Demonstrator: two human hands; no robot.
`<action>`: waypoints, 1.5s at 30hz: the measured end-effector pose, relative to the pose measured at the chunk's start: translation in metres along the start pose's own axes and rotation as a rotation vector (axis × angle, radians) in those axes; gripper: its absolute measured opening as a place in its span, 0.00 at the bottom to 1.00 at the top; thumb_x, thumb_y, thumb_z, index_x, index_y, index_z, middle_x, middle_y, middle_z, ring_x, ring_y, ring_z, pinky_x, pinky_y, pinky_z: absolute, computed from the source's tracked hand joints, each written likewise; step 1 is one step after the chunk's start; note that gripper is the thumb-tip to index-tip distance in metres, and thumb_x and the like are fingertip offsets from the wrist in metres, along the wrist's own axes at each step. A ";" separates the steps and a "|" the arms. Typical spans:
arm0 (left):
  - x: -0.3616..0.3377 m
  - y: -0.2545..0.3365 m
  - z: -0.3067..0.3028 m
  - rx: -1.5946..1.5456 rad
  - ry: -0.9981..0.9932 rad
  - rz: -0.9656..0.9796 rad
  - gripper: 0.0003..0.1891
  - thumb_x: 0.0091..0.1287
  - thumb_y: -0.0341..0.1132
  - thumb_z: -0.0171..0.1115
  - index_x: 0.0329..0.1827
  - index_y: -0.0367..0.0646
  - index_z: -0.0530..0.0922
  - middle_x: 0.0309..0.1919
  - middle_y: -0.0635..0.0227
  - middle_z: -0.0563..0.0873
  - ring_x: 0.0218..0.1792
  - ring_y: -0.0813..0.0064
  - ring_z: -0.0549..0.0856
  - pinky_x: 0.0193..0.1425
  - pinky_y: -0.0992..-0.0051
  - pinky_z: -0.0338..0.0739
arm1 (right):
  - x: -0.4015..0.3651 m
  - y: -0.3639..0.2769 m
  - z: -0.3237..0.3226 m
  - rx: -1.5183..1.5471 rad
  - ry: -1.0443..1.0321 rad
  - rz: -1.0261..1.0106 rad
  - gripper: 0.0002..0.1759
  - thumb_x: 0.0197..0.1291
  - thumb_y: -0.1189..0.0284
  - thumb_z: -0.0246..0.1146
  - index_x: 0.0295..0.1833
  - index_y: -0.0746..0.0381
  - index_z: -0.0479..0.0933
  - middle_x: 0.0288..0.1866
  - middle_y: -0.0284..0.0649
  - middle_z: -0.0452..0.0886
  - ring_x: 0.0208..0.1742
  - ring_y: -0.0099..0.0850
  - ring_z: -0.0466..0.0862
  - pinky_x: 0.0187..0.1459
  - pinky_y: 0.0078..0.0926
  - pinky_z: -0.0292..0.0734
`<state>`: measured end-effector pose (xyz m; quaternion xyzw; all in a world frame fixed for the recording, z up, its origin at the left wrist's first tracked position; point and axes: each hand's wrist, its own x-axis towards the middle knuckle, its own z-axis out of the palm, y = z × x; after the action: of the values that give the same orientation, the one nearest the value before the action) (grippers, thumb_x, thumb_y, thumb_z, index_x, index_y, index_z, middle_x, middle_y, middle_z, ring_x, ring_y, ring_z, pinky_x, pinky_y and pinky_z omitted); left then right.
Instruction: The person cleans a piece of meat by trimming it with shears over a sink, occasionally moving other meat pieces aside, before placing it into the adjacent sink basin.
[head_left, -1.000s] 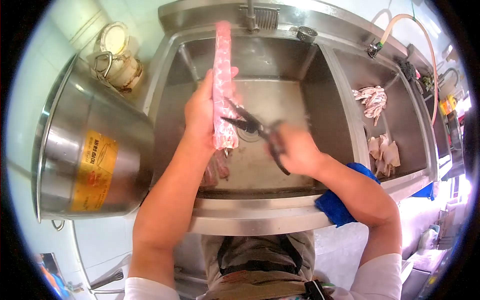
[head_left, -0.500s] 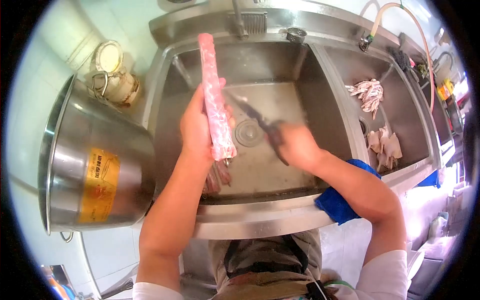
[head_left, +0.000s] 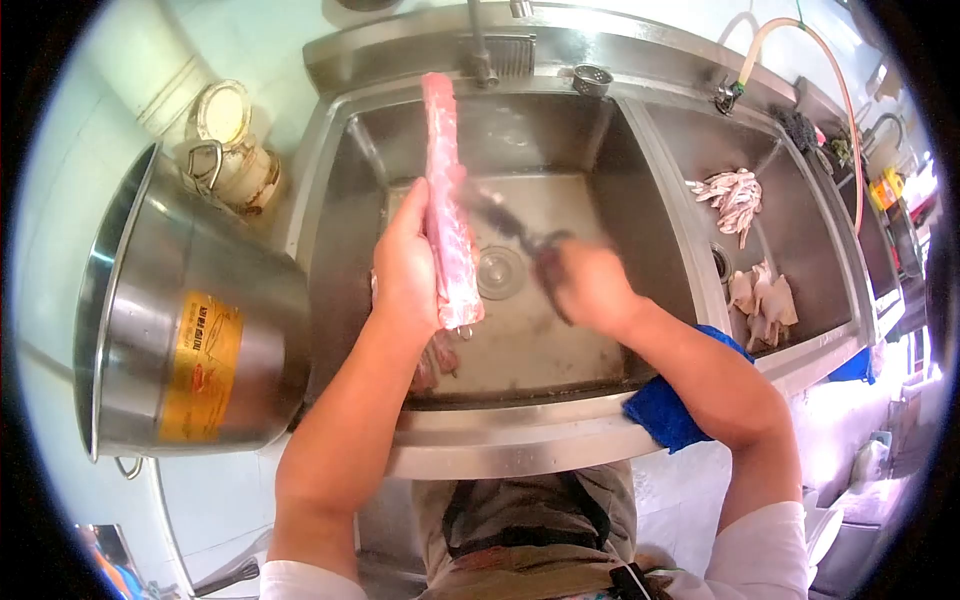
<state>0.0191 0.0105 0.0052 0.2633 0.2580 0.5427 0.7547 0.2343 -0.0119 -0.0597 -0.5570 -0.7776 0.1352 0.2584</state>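
My left hand (head_left: 408, 255) is wrapped round a long strip of pink, bony meat (head_left: 452, 225), held lengthwise over the large sink basin (head_left: 540, 345). White bone segments show along its surface. In my right hand (head_left: 592, 283) is a dark-handled cutting tool (head_left: 515, 232), smeared by motion; I cannot tell whether it is a knife or scissors. Its tip points up and left, right at the strip's right edge. Below my left hand, more pieces of meat (head_left: 436, 362) lie at the basin's lower left, partly hidden by my forearm.
Chicken feet (head_left: 735, 203) and pale poultry pieces (head_left: 764, 305) lie in the smaller right basin (head_left: 815, 255). On the left stands a big steel pot (head_left: 140, 330) with a yellow label. A blue cloth (head_left: 668, 415) hangs over the sink's front edge under my right arm. A faucet (head_left: 481, 55) rises behind.
The meat strip has shifted slightly right and down and turned in my left hand, showing more of its smooth side. My right hand and the tool stay in nearly the same place.
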 end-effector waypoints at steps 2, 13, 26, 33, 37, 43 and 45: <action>0.003 -0.004 0.007 0.024 0.145 0.041 0.21 0.74 0.46 0.47 0.59 0.41 0.76 0.28 0.69 0.78 0.26 0.78 0.76 0.28 0.74 0.73 | -0.003 -0.003 0.002 -0.032 0.079 -0.159 0.11 0.51 0.71 0.62 0.34 0.69 0.72 0.29 0.52 0.80 0.32 0.55 0.80 0.38 0.47 0.77; -0.005 -0.001 0.011 0.043 0.086 0.013 0.19 0.74 0.43 0.47 0.58 0.38 0.75 0.29 0.65 0.80 0.24 0.75 0.77 0.25 0.73 0.73 | 0.003 0.012 0.004 -0.161 0.010 -0.016 0.12 0.51 0.71 0.65 0.35 0.68 0.73 0.29 0.53 0.79 0.31 0.52 0.81 0.35 0.46 0.77; -0.008 -0.006 0.011 0.014 0.053 0.001 0.20 0.75 0.44 0.45 0.54 0.35 0.74 0.27 0.64 0.76 0.23 0.72 0.74 0.25 0.72 0.71 | 0.002 0.007 0.005 -0.273 0.046 -0.062 0.11 0.55 0.67 0.64 0.35 0.66 0.77 0.24 0.52 0.79 0.26 0.53 0.80 0.32 0.46 0.77; -0.007 0.001 0.002 0.020 0.010 -0.074 0.17 0.63 0.37 0.52 0.52 0.41 0.76 0.28 0.65 0.78 0.25 0.73 0.75 0.27 0.73 0.72 | 0.002 0.013 0.008 0.022 0.017 -0.026 0.11 0.58 0.67 0.62 0.36 0.65 0.76 0.28 0.54 0.80 0.30 0.55 0.80 0.34 0.47 0.76; -0.010 0.000 -0.005 0.133 -0.086 -0.060 0.17 0.56 0.32 0.53 0.50 0.40 0.75 0.29 0.64 0.79 0.27 0.71 0.78 0.29 0.73 0.75 | 0.003 -0.002 -0.009 0.018 -0.055 0.041 0.12 0.52 0.70 0.62 0.40 0.66 0.73 0.37 0.54 0.80 0.40 0.52 0.81 0.42 0.46 0.76; -0.016 -0.002 0.012 0.434 -0.018 0.033 0.27 0.53 0.22 0.54 0.60 0.42 0.71 0.31 0.65 0.77 0.20 0.78 0.75 0.11 0.75 0.65 | 0.005 0.004 -0.015 -0.225 0.037 -0.018 0.13 0.51 0.71 0.62 0.38 0.69 0.72 0.39 0.57 0.79 0.43 0.52 0.81 0.44 0.44 0.78; -0.019 -0.006 0.017 0.434 0.003 0.073 0.30 0.52 0.19 0.55 0.63 0.41 0.70 0.34 0.66 0.77 0.21 0.80 0.75 0.12 0.76 0.65 | 0.005 0.005 -0.015 -0.276 0.000 0.010 0.12 0.52 0.70 0.62 0.37 0.69 0.72 0.37 0.56 0.80 0.40 0.53 0.81 0.43 0.45 0.78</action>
<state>0.0295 -0.0109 0.0161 0.4279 0.3600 0.5017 0.6600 0.2452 -0.0066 -0.0486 -0.5910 -0.7862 0.0281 0.1784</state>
